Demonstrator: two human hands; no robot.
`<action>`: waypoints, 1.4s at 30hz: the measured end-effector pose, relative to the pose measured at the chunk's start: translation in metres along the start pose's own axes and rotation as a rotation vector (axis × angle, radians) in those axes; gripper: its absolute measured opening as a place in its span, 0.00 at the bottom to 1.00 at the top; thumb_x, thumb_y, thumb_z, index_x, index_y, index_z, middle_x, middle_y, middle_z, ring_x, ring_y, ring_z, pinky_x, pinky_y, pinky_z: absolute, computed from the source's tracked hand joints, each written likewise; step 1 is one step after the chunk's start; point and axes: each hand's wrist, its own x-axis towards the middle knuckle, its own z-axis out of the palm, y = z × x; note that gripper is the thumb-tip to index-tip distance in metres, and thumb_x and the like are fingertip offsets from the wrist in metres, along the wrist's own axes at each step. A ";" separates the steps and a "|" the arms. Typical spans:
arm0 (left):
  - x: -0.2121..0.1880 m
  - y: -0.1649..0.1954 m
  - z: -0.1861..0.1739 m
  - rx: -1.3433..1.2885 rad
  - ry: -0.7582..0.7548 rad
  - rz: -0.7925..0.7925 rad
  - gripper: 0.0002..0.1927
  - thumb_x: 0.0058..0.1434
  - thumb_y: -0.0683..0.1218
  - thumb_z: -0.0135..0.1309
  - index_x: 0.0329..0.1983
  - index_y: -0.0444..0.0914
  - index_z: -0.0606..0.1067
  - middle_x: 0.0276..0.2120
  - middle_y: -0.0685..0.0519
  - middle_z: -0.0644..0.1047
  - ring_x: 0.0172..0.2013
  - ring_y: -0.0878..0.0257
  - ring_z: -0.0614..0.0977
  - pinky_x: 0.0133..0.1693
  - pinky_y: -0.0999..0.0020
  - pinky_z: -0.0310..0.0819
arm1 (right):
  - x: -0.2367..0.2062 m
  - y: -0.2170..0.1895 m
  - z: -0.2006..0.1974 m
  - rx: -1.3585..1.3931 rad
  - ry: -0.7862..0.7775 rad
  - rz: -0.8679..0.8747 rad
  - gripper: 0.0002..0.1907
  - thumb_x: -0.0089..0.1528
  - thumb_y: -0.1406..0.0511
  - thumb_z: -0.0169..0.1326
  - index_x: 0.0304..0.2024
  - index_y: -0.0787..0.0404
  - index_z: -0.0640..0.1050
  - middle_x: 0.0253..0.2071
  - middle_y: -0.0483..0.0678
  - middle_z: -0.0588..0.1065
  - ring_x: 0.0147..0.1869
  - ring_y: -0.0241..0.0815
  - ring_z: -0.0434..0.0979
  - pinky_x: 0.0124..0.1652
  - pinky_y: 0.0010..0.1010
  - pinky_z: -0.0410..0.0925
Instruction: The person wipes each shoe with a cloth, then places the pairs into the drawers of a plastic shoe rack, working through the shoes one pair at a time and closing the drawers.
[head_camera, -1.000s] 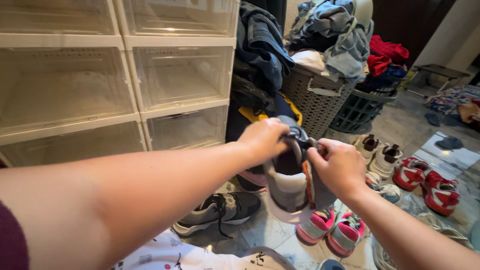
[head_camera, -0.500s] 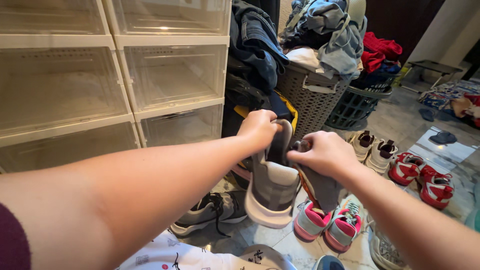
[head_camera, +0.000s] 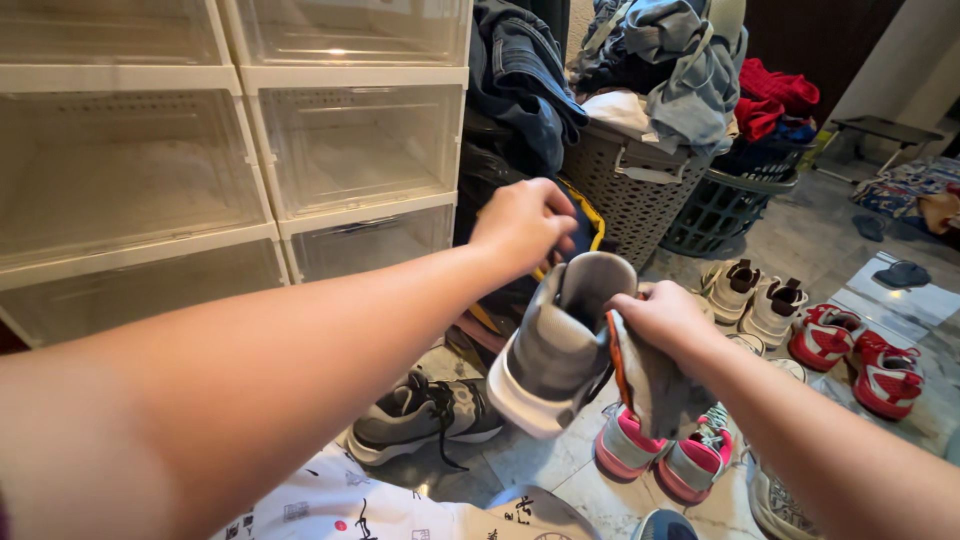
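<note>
My right hand (head_camera: 662, 318) grips a pair of grey high-top sneakers by their collars, held up over the floor. The nearer grey sneaker (head_camera: 555, 350) has a white sole and points heel-down to the left. The second grey sneaker (head_camera: 652, 385), with orange trim, hangs behind it under my palm. My left hand (head_camera: 525, 222) hovers just above and left of the pair with curled fingers that hold nothing. It is close to a dark blue and yellow bag (head_camera: 590, 225).
Clear stacked shoe boxes (head_camera: 350, 150) fill the left. Two laundry baskets, beige (head_camera: 630, 205) and dark green (head_camera: 720, 210), are heaped with clothes. On the tiled floor lie a dark grey sneaker (head_camera: 420, 420), pink-grey sneakers (head_camera: 660, 460), a white-brown pair (head_camera: 752, 295) and a red pair (head_camera: 860, 360).
My left hand has let go of the grey sneaker and lifted up and to the left. The pair has dropped lower and now hangs from my right hand alone.
</note>
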 end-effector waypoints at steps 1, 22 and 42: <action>-0.003 0.001 0.003 0.102 -0.068 0.052 0.16 0.48 0.50 0.62 0.39 0.41 0.81 0.30 0.51 0.85 0.32 0.56 0.89 0.33 0.61 0.83 | -0.002 0.000 -0.001 0.104 -0.024 0.042 0.20 0.55 0.53 0.58 0.33 0.63 0.86 0.29 0.55 0.83 0.33 0.48 0.84 0.38 0.41 0.74; -0.021 -0.003 0.053 0.914 -0.753 0.356 0.11 0.55 0.45 0.55 0.41 0.41 0.81 0.38 0.46 0.84 0.42 0.50 0.87 0.42 0.58 0.80 | -0.007 0.000 0.007 0.111 0.094 -0.134 0.24 0.60 0.51 0.54 0.32 0.67 0.84 0.25 0.54 0.81 0.28 0.42 0.81 0.34 0.37 0.71; -0.008 -0.045 0.010 0.111 -0.567 -0.902 0.44 0.58 0.72 0.54 0.64 0.33 0.70 0.49 0.35 0.77 0.45 0.35 0.83 0.45 0.38 0.82 | -0.026 -0.021 -0.005 0.288 -0.007 -0.152 0.18 0.57 0.53 0.61 0.32 0.62 0.85 0.23 0.46 0.76 0.24 0.33 0.69 0.27 0.32 0.64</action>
